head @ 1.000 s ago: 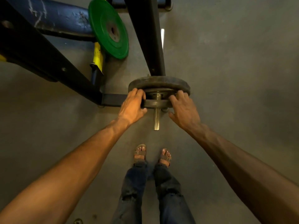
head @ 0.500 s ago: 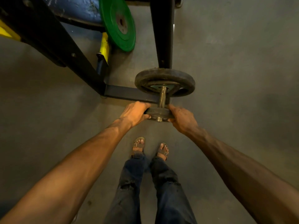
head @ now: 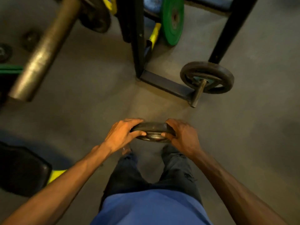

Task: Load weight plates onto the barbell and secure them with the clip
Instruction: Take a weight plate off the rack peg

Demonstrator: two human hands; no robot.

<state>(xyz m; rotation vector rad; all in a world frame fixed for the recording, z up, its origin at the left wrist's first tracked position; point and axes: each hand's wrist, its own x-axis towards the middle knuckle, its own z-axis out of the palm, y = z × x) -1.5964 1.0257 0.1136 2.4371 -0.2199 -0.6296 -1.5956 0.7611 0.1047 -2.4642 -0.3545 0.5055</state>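
Pulled off the storage peg (head: 198, 93) since earlier, one small black plate (head: 151, 131) sits gripped between left hand (head: 122, 134) and right hand (head: 182, 135); one larger plate (head: 209, 69) remains there.

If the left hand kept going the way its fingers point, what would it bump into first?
The left hand points across the small dark round weight plate it grips; beyond that, probably the right hand.

Two hands (head: 123, 135) (head: 181, 137), one barbell sleeve (head: 42, 52), one green plate (head: 172, 20), and two clearly visible dark plates (head: 152, 132) (head: 207, 77).
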